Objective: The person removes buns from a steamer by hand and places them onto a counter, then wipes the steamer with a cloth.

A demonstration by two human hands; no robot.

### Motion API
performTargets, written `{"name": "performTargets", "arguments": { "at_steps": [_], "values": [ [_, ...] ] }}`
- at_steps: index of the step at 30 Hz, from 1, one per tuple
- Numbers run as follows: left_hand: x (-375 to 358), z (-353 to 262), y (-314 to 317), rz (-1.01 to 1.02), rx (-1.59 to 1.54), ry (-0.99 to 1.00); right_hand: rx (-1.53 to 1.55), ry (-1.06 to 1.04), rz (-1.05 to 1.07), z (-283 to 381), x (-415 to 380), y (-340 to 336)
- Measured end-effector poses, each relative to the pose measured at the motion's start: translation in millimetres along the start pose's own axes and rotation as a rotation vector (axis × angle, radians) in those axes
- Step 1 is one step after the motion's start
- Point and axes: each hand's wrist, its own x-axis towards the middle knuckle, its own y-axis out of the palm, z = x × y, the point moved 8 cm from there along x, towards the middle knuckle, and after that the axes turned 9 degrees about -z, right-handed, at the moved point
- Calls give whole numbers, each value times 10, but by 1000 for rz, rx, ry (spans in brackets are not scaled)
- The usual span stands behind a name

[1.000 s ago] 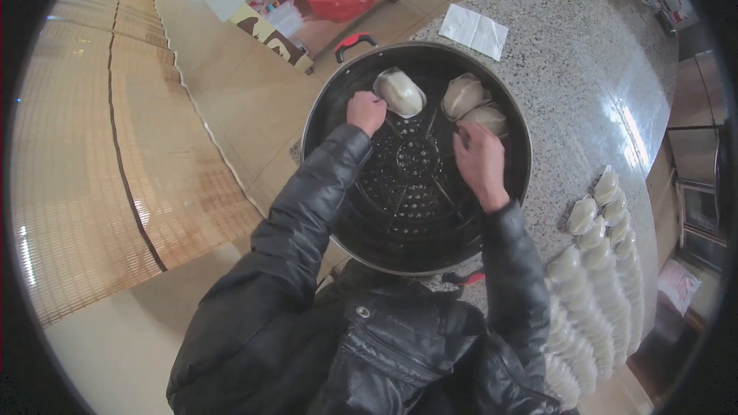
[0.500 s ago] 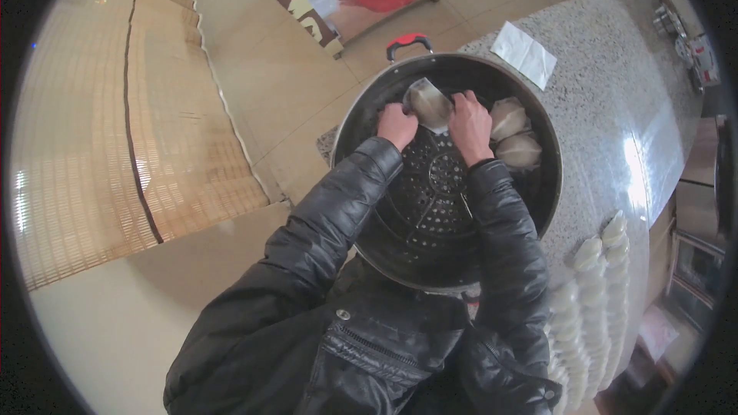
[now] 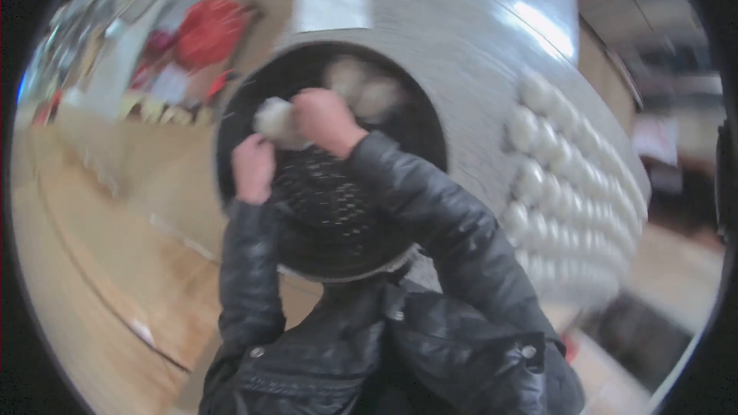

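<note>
Motion blurs the whole view. A pale round bun (image 3: 274, 120) with thin white paper around it is between my hands, inside the far left part of a wide black steamer pot (image 3: 433, 127). My left hand (image 3: 254, 168) is closed at the bun's lower left edge. On its right side my right hand (image 3: 327, 120) is closed too, with the fingertips partly hidden. Two similar buns (image 3: 361, 91) sit together at the pot's far right. Perforated metal (image 3: 330, 192) shows across the pot's bottom.
White paper sheets (image 3: 332, 11) lie on the grey stone counter (image 3: 453, 38) beyond the pot. Several rows of white round dough pieces (image 3: 569, 192) cover the counter's right part. A red plastic bag (image 3: 211, 31) sits on a low shelf at the upper left.
My view has turned, so the pot appears further left and the dough rows show more fully. Both hands remain at the same bun in the pot.
</note>
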Motion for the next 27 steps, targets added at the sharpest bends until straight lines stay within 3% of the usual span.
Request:
{"name": "performTargets", "arguments": {
  "at_steps": [3, 6, 12, 17, 20, 27],
  "values": [
    [-459, -671, 111, 93, -251, 130, 157, 110, -123, -295, -461, -848],
    [-935, -1408, 268, 231, -252, 252, 133, 117, -352, -611, -1005, -1641],
    [-2053, -2537, 1410, 558, -44, 677, 159, 499, -492, -1644, -2425, -2688],
    [-2810, -2868, 2736, 780, 327, 868, -20, 802, -512, -2595, -3526, -2645],
    [-3034, -2795, 3414, 767, 554, 925, -146, 926, -514, -3009, -3980, -2395],
    [-3301, -2637, 3961, 736, 673, 985, -275, 982, -549, -3195, -4267, -2239]
  ]
}}
